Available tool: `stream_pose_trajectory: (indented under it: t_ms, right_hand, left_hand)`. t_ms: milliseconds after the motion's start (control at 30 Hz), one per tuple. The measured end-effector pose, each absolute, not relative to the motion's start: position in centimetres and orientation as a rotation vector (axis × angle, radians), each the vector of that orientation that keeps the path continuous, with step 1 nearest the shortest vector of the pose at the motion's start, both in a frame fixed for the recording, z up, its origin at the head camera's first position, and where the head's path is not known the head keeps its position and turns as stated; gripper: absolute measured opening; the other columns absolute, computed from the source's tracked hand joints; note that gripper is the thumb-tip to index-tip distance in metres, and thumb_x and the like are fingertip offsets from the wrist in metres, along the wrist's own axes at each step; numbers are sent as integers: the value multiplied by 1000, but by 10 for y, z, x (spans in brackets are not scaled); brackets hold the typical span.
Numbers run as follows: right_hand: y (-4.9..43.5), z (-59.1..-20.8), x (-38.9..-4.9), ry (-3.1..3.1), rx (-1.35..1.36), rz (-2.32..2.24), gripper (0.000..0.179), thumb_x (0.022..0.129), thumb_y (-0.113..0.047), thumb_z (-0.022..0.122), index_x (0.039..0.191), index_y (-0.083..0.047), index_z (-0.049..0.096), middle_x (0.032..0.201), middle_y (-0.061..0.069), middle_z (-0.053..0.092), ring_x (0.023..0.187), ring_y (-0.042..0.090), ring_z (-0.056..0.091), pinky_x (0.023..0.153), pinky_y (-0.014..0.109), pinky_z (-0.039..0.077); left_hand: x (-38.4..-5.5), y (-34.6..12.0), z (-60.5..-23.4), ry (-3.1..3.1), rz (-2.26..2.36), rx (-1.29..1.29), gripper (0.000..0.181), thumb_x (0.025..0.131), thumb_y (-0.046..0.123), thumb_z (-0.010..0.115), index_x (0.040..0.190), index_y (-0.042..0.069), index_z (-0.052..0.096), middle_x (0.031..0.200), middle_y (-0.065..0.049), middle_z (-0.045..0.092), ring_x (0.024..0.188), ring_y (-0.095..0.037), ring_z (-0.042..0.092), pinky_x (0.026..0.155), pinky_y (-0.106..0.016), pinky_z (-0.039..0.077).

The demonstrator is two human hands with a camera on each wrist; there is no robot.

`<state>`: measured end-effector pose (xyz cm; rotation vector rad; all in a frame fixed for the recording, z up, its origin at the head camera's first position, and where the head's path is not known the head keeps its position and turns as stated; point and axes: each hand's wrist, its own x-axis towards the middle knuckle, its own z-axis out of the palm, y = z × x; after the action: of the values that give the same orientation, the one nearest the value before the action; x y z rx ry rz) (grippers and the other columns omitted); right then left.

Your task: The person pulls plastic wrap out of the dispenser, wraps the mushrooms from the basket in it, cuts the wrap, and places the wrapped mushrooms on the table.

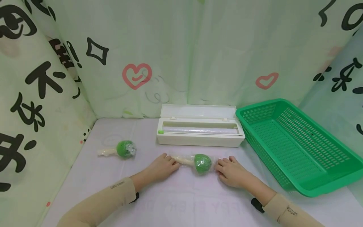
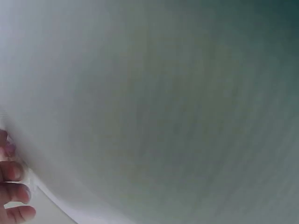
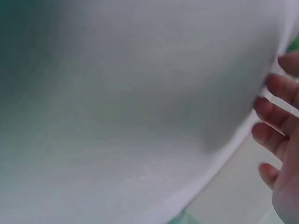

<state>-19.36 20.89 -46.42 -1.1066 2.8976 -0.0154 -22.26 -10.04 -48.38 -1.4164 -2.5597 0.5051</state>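
A green-headed, pale-handled maraca-like item (image 1: 202,163), wrapped in clear film, lies on the table between the two hands. My left hand (image 1: 161,167) pinches the wrapped handle end; bits of clear film show by its fingertips (image 2: 18,192) in the left wrist view. At the head end, my right hand (image 1: 233,172) rests beside the loose film with its fingers loosely bent and apart. Those fingers (image 3: 275,112) appear at the right edge of the right wrist view. Farther left lies a second wrapped item of the same kind (image 1: 124,149).
Behind the hands stands a white cling film dispenser (image 1: 198,140), lid raised, a film roll inside. A green plastic basket (image 1: 272,164) sits at the right, close to the dispenser. Printed curtains (image 1: 181,63) surround the white-covered table (image 1: 175,201).
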Motion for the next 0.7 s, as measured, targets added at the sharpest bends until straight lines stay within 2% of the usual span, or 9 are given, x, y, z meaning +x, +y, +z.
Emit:
stream_pose_trajectory:
  t_ms: [100, 200, 300, 367, 467, 567, 700]
  right_hand:
    - [211, -454, -196, 2878, -1069, -48, 8, 81, -24, 60, 79, -18, 55, 76, -7, 47, 74, 13, 45, 76, 41, 35]
    - [210, -441, -199, 2952, -1068, -98, 16, 77, -25, 64, 72, -20, 50, 69, -10, 44, 68, 10, 43, 70, 37, 36]
    - [205, -432, -201, 3081, -1120, -159, 17, 76, -26, 68, 79, -17, 54, 76, -6, 53, 75, 15, 52, 73, 39, 39]
    - [199, -430, -201, 3138, -1152, -160, 29, 75, -33, 70, 93, -14, 57, 89, -2, 57, 87, 20, 55, 80, 42, 39]
    - [190, -434, -202, 3160, -1204, -75, 54, 73, -44, 70, 112, -11, 55, 105, 3, 56, 99, 24, 53, 85, 44, 37]
    - [183, -440, -202, 3155, -1232, 29, 65, 71, -53, 67, 118, -10, 52, 109, 5, 54, 99, 23, 51, 87, 45, 36]
    - [180, -444, -202, 3127, -1227, 92, 64, 74, -56, 62, 118, -10, 53, 108, 4, 55, 98, 23, 51, 88, 47, 35]
  left_hand:
    - [-222, -102, -480, -2553, 473, -1426, 20, 93, 27, 46, 109, 20, 57, 95, 3, 61, 84, -14, 55, 72, -30, 41]
    - [-225, -104, -475, -2401, 396, -1471, 17, 91, 29, 51, 99, 18, 60, 85, 4, 61, 77, -14, 55, 69, -29, 41]
    - [-234, -102, -474, -2182, 252, -1488, 14, 88, 28, 53, 94, 16, 57, 83, 4, 59, 74, -15, 52, 69, -29, 40]
    - [-237, -96, -472, -2133, 212, -1465, 19, 87, 30, 53, 99, 15, 56, 90, 3, 59, 79, -15, 53, 74, -30, 41]
    - [-238, -85, -473, -2212, 285, -1408, 33, 90, 35, 48, 116, 16, 53, 108, 1, 56, 94, -16, 50, 85, -34, 39]
    - [-235, -72, -474, -2342, 462, -1361, 43, 93, 41, 42, 127, 18, 49, 123, 3, 51, 108, -15, 46, 95, -35, 36]
    - [-233, -61, -475, -2457, 559, -1362, 47, 95, 41, 32, 134, 18, 45, 134, 3, 45, 118, -14, 42, 101, -35, 31]
